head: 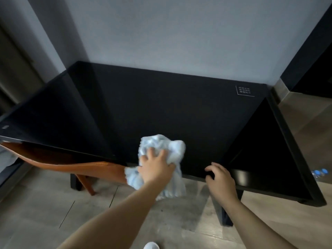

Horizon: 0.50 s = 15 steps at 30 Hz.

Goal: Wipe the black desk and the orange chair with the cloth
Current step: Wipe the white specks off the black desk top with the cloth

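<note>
Where the floor (53, 212) lies nearest, both bare forearms reach up toward the desk (161, 105). The left hand (155, 167) presses on the bunched pale-blue cloth (161, 150) at the desk's near edge, fingers spread over it and the thumb curled round a fold; part of the cloth hangs over the edge. Just to the right, the right hand (220, 178) rests on the same edge, fingers curled over it. The chair (71, 164) is tucked under the desk's left side. On the far right corner sits a small white-printed label (244, 90).
</note>
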Motion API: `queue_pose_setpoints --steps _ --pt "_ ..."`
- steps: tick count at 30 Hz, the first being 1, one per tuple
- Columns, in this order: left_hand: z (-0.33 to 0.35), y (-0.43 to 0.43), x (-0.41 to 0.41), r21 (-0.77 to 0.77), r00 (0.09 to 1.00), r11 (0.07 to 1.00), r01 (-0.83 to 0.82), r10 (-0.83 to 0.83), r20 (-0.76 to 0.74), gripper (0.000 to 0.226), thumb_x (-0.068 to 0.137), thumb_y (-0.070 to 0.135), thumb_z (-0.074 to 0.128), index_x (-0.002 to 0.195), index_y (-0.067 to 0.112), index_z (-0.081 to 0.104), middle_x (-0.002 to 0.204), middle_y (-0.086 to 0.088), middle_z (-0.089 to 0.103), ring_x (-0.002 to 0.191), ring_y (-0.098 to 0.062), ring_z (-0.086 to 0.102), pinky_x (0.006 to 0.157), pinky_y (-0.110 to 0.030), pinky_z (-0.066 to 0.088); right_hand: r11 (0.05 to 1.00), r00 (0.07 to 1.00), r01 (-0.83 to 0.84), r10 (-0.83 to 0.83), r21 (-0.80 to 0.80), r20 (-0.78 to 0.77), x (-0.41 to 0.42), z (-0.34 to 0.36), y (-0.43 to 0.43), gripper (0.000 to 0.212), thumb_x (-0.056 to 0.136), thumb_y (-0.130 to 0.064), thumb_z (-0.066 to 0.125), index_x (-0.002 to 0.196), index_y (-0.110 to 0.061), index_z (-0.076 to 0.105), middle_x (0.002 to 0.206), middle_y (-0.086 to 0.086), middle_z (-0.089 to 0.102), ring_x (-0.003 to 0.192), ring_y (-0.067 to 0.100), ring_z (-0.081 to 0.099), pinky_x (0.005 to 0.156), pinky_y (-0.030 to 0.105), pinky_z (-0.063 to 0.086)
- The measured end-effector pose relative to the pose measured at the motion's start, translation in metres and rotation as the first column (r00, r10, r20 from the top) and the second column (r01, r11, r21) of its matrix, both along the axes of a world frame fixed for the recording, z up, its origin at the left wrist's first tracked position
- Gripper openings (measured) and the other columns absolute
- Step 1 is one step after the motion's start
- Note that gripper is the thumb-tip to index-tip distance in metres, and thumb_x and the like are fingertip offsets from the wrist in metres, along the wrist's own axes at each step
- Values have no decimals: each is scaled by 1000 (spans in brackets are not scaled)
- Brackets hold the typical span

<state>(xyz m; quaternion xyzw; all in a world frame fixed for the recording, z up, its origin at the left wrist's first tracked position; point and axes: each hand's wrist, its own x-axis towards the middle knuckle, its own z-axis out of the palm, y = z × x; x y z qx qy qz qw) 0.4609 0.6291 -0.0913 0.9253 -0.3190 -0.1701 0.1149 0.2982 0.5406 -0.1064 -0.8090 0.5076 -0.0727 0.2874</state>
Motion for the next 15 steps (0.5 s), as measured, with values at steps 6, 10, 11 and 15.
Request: queue_pose_setpoints --steps 6,10,11,15 --pt "5 -16 -55 -86 860 879 469 -477 -183 44 86 41 54 130 47 46 143 7 23 121 -25 26 94 -36 37 920 892 341 -381 194 242 -12 11 -7 29 91 -7 43 109 -22 60 104 5 64 92 22 55 74 31 42" --pt "23 -19 -25 -403 781 836 372 -517 -351 34 78 24 61 111 24 67 119 0 54 108 -24 55 95 -39 46 898 862 417 -440 142 253 -34 17 -6 22 95 -13 45 108 -20 61 101 1 62 100 26 58 85 38 47" --pt "27 -20 -13 -429 861 850 307 -440 -255 38 78 26 60 115 24 66 124 -3 53 112 -26 53 98 -38 43 897 859 413 -441 155 262 -38 18 -6 23 96 -13 45 112 -19 61 103 0 60 103 24 57 86 35 45" --pt "26 -27 0 -216 994 976 32 -54 -99 38 88 35 48 125 46 47 143 5 25 122 -28 30 98 -42 32 901 860 366 -424 234 284 -49 16 2 27 96 -11 45 120 -16 57 109 -2 55 101 14 50 82 27 39"
